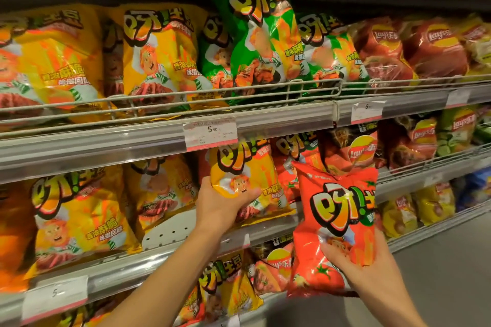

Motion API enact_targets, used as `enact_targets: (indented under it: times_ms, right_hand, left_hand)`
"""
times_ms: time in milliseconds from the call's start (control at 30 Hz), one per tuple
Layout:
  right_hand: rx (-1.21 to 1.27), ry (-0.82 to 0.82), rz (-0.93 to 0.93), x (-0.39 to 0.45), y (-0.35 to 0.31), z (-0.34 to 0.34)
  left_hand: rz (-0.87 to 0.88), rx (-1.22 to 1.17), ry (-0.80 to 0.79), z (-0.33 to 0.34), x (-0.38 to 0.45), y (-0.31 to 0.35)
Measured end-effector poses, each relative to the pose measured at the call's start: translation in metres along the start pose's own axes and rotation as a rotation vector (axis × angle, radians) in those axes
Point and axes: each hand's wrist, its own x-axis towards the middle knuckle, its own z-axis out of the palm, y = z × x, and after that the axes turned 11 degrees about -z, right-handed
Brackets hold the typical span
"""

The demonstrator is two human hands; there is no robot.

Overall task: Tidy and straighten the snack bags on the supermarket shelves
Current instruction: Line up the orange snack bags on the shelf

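My left hand (220, 203) grips the lower left side of a yellow snack bag (248, 175) that stands on the middle shelf (268, 228), thumb on its front. My right hand (357, 260) holds a red tomato-flavour bag (336, 220) upright in front of the shelves, fingers curled round its lower half. The red bag is off the shelf and hangs in the air before the middle shelf's edge. More red bags (289, 164) stand behind it, to the right of the yellow one.
The top shelf carries yellow bags (159, 58), green bags (263, 42) and dark red Lay's bags (403, 50) behind a wire rail (186, 97). Yellow bags (79, 218) fill the middle shelf's left. A bare perforated shelf patch (167, 231) shows beside my left wrist. Price tags (210, 133) line the edges.
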Motion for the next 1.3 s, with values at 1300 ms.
enact_targets:
  times_ms: [1300]
  right_hand:
    - [-0.020, -0.237, -0.253, 0.094, -0.031, 0.140]
  left_hand:
    - [0.265, 0.270, 0.200, -0.111, 0.011, -0.047]
